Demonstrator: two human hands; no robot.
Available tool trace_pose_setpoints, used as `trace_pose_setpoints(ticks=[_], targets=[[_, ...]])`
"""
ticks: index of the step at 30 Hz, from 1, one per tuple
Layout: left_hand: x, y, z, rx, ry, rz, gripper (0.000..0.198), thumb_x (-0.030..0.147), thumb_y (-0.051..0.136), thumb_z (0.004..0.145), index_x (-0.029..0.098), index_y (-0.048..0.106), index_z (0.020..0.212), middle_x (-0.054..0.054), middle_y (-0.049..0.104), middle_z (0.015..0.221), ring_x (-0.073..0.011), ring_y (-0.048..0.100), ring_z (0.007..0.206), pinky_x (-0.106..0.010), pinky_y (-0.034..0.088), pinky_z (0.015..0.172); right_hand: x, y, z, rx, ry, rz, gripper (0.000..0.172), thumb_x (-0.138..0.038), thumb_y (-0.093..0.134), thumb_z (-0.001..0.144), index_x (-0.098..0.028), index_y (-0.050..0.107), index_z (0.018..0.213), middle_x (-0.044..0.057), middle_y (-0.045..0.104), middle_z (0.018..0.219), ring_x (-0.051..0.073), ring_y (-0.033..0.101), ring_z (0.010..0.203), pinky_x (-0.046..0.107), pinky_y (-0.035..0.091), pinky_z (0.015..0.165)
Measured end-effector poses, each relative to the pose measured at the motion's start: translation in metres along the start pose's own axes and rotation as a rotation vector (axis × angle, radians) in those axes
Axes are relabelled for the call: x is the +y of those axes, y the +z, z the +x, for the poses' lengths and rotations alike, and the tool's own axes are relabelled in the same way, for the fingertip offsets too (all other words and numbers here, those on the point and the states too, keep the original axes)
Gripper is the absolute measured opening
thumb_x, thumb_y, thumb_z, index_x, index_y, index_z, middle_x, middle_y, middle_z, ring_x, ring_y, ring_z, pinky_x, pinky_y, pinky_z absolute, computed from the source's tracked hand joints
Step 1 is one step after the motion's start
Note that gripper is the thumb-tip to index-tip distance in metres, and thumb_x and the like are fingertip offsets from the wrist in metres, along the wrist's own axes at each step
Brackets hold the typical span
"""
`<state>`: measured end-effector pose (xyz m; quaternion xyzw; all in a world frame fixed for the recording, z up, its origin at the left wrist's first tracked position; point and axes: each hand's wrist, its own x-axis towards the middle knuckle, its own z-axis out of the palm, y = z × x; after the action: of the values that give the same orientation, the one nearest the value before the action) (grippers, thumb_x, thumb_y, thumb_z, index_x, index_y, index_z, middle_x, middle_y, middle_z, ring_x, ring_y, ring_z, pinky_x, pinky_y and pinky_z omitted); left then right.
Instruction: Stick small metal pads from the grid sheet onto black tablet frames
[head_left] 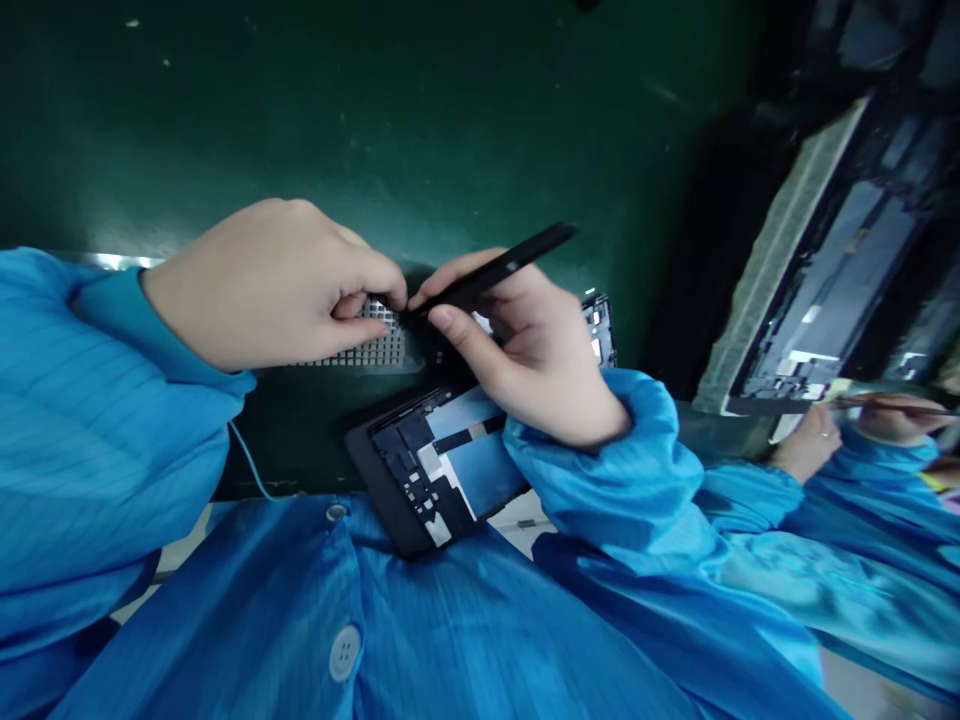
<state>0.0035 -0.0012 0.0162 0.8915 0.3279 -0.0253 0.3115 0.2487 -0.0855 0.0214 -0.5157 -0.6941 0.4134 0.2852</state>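
Observation:
My right hand (532, 340) grips a slim, black, pen-shaped tool (512, 264), its rear end pointing up and right. The tool's front end meets the fingertips of my left hand (277, 285). My left thumb and fingers are curled closed; whatever they pinch is hidden. Beneath my left hand lies a sheet covered with a grid of small silvery squares (375, 345). Under my right wrist, near my body, an opened phone-like device (420, 465) shows blue panels and small parts, tilted on a dark base. Behind my right hand another device's corner (600, 325) sticks out.
A green work surface (375, 110) stretches ahead. At the right, a dark tray with a pale foam edge (787, 250) holds several opened devices (847, 270). Beyond my right sleeve, a co-worker's hands (814, 440) hold a thin tool. A blue cord (251, 462) hangs by my left sleeve.

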Motion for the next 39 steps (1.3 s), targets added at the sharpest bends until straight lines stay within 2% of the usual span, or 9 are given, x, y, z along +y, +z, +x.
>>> trace_pose_setpoints(ticks=[9,13,15,20,22,26,32,36,39], targets=[[-0.002,0.003,0.001,0.030,0.021,0.012,0.025,0.037,0.066,0.098,0.027,0.086,0.108,0.000,0.073,0.079,-0.0158,0.053,0.067,-0.031,0.029,0.068,0.008,0.001,0.000,-0.071,-0.015,-0.004,0.020,-0.044,0.067,0.115,-0.027,0.075,0.122,0.006,0.084,0.125,0.025,0.082,0.118,0.044,0.068,0.110],[-0.004,0.004,0.001,0.057,0.025,-0.008,0.026,0.042,0.067,0.099,0.029,0.086,0.110,0.001,0.073,0.078,-0.0170,0.055,0.068,-0.032,0.037,0.074,0.004,-0.004,-0.001,-0.080,0.034,0.013,0.022,-0.049,0.069,0.113,-0.029,0.076,0.117,0.006,0.084,0.120,0.028,0.083,0.116,0.047,0.069,0.108],[-0.007,0.005,0.000,0.072,0.038,-0.024,0.034,0.047,0.061,0.104,0.027,0.087,0.114,0.000,0.074,0.079,-0.0164,0.057,0.069,-0.033,0.042,0.079,0.000,-0.003,-0.014,0.015,0.075,0.124,0.019,-0.046,0.068,0.114,-0.030,0.074,0.120,0.004,0.082,0.115,0.026,0.083,0.107,0.046,0.070,0.101],[-0.009,0.007,-0.003,0.096,0.067,-0.011,0.044,0.054,0.055,0.104,0.027,0.087,0.119,-0.001,0.076,0.083,-0.0170,0.060,0.071,-0.032,0.043,0.075,-0.008,0.025,-0.073,0.485,0.077,0.240,0.013,-0.028,0.067,0.113,-0.031,0.076,0.122,0.004,0.076,0.104,0.024,0.078,0.096,0.043,0.068,0.089],[-0.009,0.007,-0.005,0.086,0.055,0.003,0.046,0.054,0.053,0.104,0.026,0.086,0.121,-0.002,0.078,0.088,-0.0181,0.062,0.075,-0.032,0.045,0.078,-0.005,0.039,-0.089,0.549,0.047,0.215,0.016,-0.024,0.067,0.112,-0.030,0.075,0.124,0.005,0.078,0.104,0.025,0.078,0.098,0.044,0.068,0.087],[-0.008,0.005,-0.005,0.095,0.038,-0.004,0.053,0.061,0.050,0.106,0.026,0.087,0.120,-0.005,0.081,0.094,-0.0207,0.063,0.080,-0.036,0.050,0.084,0.002,0.052,-0.094,0.532,-0.010,0.160,0.020,-0.021,0.065,0.111,-0.030,0.072,0.126,0.006,0.081,0.106,0.026,0.079,0.102,0.047,0.070,0.091],[-0.008,0.005,-0.003,0.113,0.043,-0.044,0.066,0.070,0.041,0.108,0.024,0.087,0.116,-0.004,0.079,0.089,-0.0174,0.061,0.077,-0.036,0.054,0.091,-0.001,0.047,-0.089,0.499,0.026,0.083,0.020,-0.021,0.064,0.112,-0.035,0.069,0.126,0.007,0.082,0.109,0.028,0.080,0.103,0.050,0.072,0.090],[-0.008,0.007,-0.004,0.112,0.038,-0.035,0.069,0.071,0.039,0.108,0.023,0.087,0.117,-0.004,0.079,0.091,-0.0172,0.061,0.078,-0.037,0.054,0.095,-0.004,0.047,-0.090,0.499,0.030,0.044,0.018,-0.020,0.063,0.112,-0.031,0.068,0.125,0.007,0.081,0.110,0.027,0.081,0.104,0.049,0.071,0.091],[-0.010,0.008,-0.004,0.131,0.064,-0.029,0.068,0.068,0.037,0.109,0.024,0.087,0.118,-0.004,0.080,0.093,-0.0194,0.063,0.080,-0.040,0.055,0.095,-0.010,0.044,-0.092,0.446,-0.020,-0.068,0.026,-0.013,0.068,0.107,-0.029,0.069,0.128,0.009,0.082,0.112,0.027,0.081,0.105,0.049,0.069,0.092]])
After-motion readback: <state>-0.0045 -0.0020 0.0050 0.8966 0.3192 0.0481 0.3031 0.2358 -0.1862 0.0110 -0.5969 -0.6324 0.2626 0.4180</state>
